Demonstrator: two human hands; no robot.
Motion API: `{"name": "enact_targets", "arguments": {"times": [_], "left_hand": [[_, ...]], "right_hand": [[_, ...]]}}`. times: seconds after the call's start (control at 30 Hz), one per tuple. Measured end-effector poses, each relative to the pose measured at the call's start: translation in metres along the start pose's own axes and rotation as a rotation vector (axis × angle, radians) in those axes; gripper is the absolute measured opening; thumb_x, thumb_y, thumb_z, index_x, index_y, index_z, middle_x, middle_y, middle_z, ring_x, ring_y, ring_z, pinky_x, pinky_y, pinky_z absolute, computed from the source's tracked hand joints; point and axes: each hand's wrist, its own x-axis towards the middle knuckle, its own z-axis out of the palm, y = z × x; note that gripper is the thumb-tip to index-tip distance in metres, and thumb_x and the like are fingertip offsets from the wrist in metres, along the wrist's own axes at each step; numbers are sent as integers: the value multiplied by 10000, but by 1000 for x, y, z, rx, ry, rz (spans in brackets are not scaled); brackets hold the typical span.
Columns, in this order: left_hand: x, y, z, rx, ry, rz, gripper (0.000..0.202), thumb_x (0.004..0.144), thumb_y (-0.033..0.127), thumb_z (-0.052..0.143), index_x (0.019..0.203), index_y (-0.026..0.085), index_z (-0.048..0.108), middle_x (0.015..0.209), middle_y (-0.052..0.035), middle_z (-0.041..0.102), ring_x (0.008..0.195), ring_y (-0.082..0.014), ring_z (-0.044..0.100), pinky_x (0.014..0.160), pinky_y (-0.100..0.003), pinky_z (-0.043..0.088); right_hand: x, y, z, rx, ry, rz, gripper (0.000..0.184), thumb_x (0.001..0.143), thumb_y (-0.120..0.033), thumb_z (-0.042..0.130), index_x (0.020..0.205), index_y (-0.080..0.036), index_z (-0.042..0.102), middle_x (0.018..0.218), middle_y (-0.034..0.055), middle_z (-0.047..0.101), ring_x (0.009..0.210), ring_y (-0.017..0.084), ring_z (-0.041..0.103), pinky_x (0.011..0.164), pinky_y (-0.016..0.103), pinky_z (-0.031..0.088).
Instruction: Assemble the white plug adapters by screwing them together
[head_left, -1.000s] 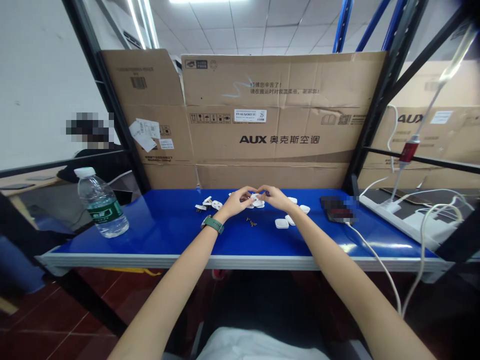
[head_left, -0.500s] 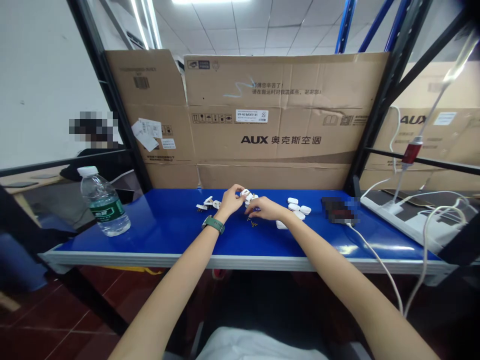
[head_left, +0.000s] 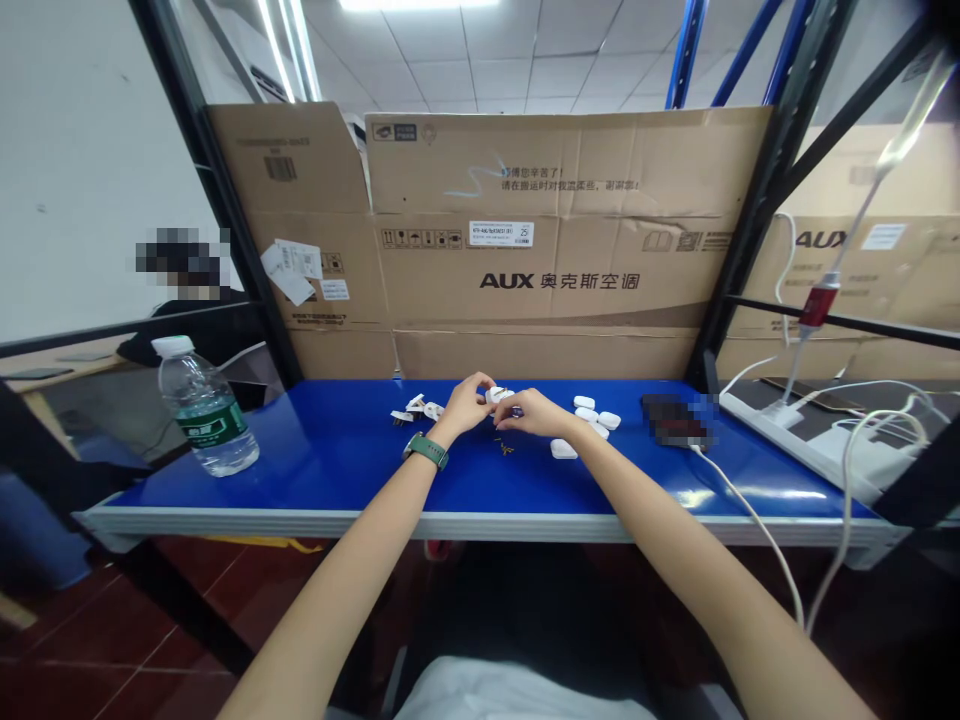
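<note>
The left hand (head_left: pixel 469 403) has thumb and fingers closed on a small white piece (head_left: pixel 495 394), which sits at the centre of the work, just above the table. The right hand (head_left: pixel 534 413) is at its 4 o'clock, fingers bent and fingertips close together beside the piece; whether they pinch anything cannot be told, since the knuckles cover the view. A watch with a green band (head_left: pixel 427 449) circles the left wrist.

Taking the white piece as the middle of the dial, a few small brass-coloured parts (head_left: pixel 505 449) lie loose at 6 o'clock, near the right hand. At 9 o'clock a little heap of white parts (head_left: pixel 415 407) rests beside the left hand, some with dark prongs. Between 3 and 4 o'clock several rounded white covers (head_left: pixel 586 403) lie close to one another; they show smooth outer faces, and whether they contain anything cannot be seen.

Farther out at 9 o'clock a clear plastic bottle (head_left: pixel 206 415) stands upright on the blue tabletop (head_left: pixel 322 475), its white cap on and a green label around it; how full it is cannot be made out. Out at 3 o'clock lies a dark, partly blurred device (head_left: pixel 671 418) with a white cable (head_left: pixel 750 512), and beyond it a white power strip (head_left: pixel 772 422). A printed cardboard panel (head_left: pixel 562 235) stands at 12 o'clock, and a person in dark clothing (head_left: pixel 202 318) is at 10 o'clock, well apart from the hands
</note>
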Motion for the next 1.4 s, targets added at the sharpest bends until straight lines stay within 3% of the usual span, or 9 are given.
{"name": "enact_targets", "arguments": {"times": [0.2,0.3,0.43,0.6,0.77,1.03,1.4], "left_hand": [[-4,5,6,-47,-144,110,447,732,322,868,1111,183,676,1175,-85,654,858,-182,717,783,-315,596],[-8,10,10,-26,-221,126,488,700,337,905,1114,177,701,1119,-79,713,920,-216,720,844,-334,583],[-12,19,11,-5,-384,146,401,731,377,893,1046,176,747,1090,-63,771,1013,-233,723,957,-335,537],[-13,21,9,252,-488,170,380,805,486,817,1080,226,778,1146,-45,774,1112,-263,692,1032,-356,475],[-11,15,9,371,-494,172,491,837,571,754,1188,227,744,1177,-66,755,1135,-291,662,1021,-375,462],[-11,17,9,365,-488,180,471,831,606,749,1089,212,751,1125,-61,761,1092,-284,665,966,-356,472],[-11,20,9,355,-494,170,436,828,563,775,1101,223,758,1144,-51,765,1101,-280,669,962,-349,477]], "right_hand": [[-4,6,-23,89,313,7,151,842,-262,732,952,-180,795,910,39,799,842,186,710,797,276,495],[-5,13,-28,24,355,43,128,835,-252,730,920,-186,799,880,34,798,812,177,702,765,266,487],[-7,19,-31,-90,259,94,94,838,-196,704,848,-188,797,850,30,794,811,178,703,760,261,471],[-10,19,-34,-135,84,99,105,796,-168,735,852,-208,814,870,14,804,840,189,707,781,259,478],[-11,16,-34,-79,-1,87,180,778,-140,725,898,-223,829,897,4,814,876,197,731,829,259,504],[-8,23,-28,-115,-31,79,134,780,-152,752,878,-208,823,947,39,790,895,209,703,824,284,493],[-6,27,-27,-133,-52,111,166,734,-127,764,850,-217,840,940,40,768,891,208,683,801,266,488]]}}
